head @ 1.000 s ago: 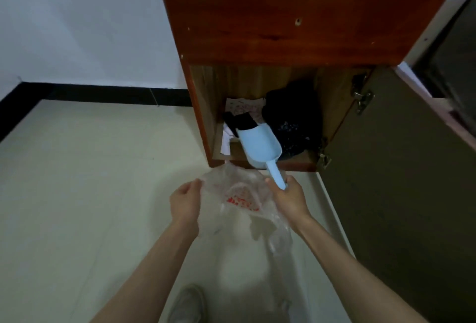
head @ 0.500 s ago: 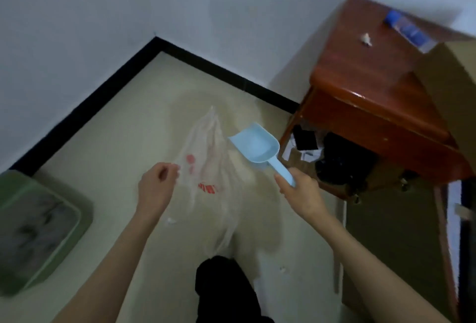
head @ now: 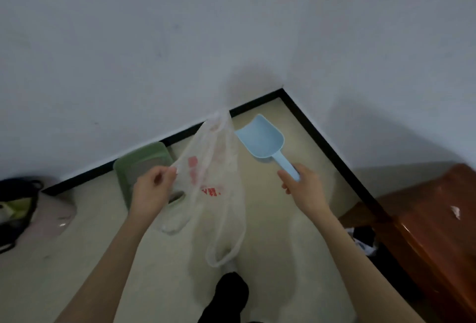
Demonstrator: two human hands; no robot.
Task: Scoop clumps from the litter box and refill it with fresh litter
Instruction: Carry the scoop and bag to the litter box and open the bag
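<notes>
Two hands up over the floor, a bag in one and a scoop in the other.

Left hand [head: 152, 191] pinched the edge of a clear plastic bag [head: 213, 189] with red print, which hung slack between the arms. Right hand [head: 304, 186] gripped the handle of a light blue scoop [head: 262, 140], whose bowl pointed away toward 11 o'clock from that hand. A green litter box [head: 144, 160] sat on the floor [head: 85, 245] against the wall [head: 154, 39], at about 12 o'clock from the left hand and partly hidden behind it and the bag. A brown wooden cabinet [head: 438, 219] stood at 4 o'clock from the right hand. A pink container [head: 51, 217] lay at 9 o'clock from the left hand.
</notes>
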